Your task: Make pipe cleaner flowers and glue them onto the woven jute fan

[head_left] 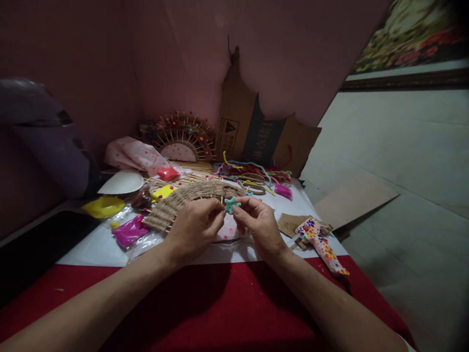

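Note:
Between my two hands is a small teal flower-like piece (230, 203), its petals uneven; I cannot tell whether it is clay or bent fuzzy stem. My right hand (262, 226) pinches it at its right edge between thumb and fingers. The fingertips of my left hand (197, 226) are pressed together at the flower's left edge. Both hands are above a woven half-round fan shape (190, 193) of brown cord, with thin sticks and pink beads along its edge. Its pale dotted centre (227, 228) is partly covered by my hands.
A finished-looking fan (179, 151) leans at the wall beside torn cardboard (238, 132). Coloured fuzzy stems (256, 171) and scissors (252, 186) lie behind. Yellow (104, 207) and magenta (130, 231) clay packs lie left; a floral-wrapped tool (322, 244) lies right.

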Demonstrator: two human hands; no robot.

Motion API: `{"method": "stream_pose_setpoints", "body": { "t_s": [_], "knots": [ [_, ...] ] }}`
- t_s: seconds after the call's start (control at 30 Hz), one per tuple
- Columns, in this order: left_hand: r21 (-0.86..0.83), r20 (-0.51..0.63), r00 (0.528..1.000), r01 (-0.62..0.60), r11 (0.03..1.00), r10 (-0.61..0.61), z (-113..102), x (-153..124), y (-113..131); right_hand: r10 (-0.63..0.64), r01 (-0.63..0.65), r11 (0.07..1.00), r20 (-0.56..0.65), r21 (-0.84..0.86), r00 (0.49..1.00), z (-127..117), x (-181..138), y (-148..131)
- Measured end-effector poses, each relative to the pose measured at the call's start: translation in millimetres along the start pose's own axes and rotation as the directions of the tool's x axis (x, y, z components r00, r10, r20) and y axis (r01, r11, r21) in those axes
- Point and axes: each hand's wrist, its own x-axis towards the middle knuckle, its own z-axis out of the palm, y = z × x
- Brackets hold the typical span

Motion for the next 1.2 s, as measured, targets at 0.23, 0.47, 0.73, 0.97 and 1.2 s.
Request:
{"method": "stream_pose_setpoints", "body": {
  "t_s": [0.23,0.47,0.73,0.97,1.2],
  "knots": [
    [-0.083,-0.032,0.999,0.036,0.996,-0.039,-4.6,0.5,4.3,0.028,-0.028,1.000,0.005,0.002,1.000,-1.1,1.0,-1.6],
    [-0.119,0.012,0.999,0.049,0.992,-0.048,-3.1,1.6,5.5,0.028,-0.028,1.000,0.015,0.000,0.999,0.7,0.1,-2.0],
    [-0.250,-0.131,0.983,0.095,0.964,-0.131,-4.4,2.9,3.6,-0.003,0.005,0.998,0.034,-0.061,0.999,0.9,-1.0,-1.3],
    [-0.233,-0.042,0.993,0.099,0.967,-0.112,-1.4,3.2,-0.2,-0.029,0.033,0.994,0.037,-0.109,0.999,2.1,-3.5,-3.3],
    [-0.212,0.015,0.991,0.130,0.968,-0.130,0.0,2.9,1.1,0.003,0.000,0.998,0.038,-0.070,0.999,2.2,-2.9,-2.8]
  ]
}}
